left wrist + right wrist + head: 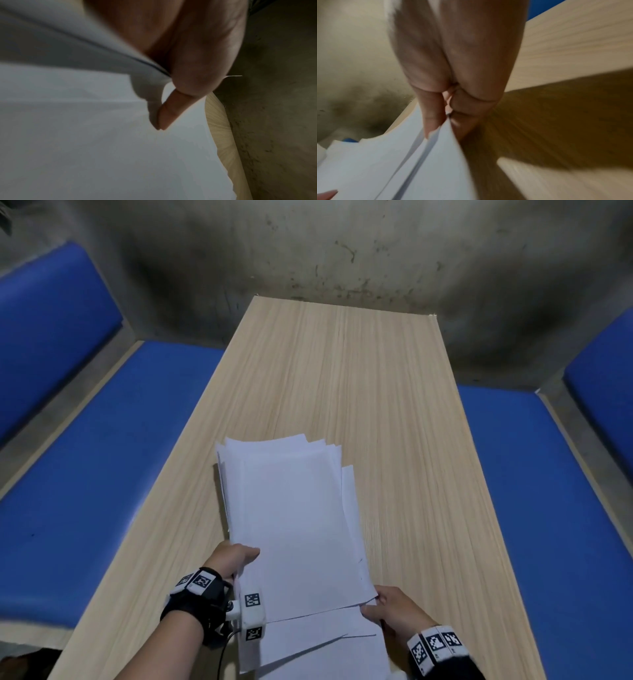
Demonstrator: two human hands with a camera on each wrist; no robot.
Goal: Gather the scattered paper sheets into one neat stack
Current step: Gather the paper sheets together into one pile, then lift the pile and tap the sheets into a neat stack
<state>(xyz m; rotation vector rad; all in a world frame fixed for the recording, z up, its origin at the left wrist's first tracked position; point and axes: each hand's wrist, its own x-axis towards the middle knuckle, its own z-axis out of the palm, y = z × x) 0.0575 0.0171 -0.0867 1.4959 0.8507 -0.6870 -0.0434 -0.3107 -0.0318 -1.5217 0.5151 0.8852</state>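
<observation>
Now both hands pinch paper bundle (294,515) over table (394,405): left hand (233,559), right hand (394,607).

You are seated in a plain booth-like seating nook: a long light wood-grain laminate table (342,378) runs between blue padded bench seats (120,460) with matching blue backrests (51,337), and ends against a stained, bare grey concrete wall (342,244).

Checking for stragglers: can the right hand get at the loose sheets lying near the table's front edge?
Probably yes. The loose sheets lie uncovered just beside the right hand, but it already pinches the held stack, so it must let go first.
</observation>
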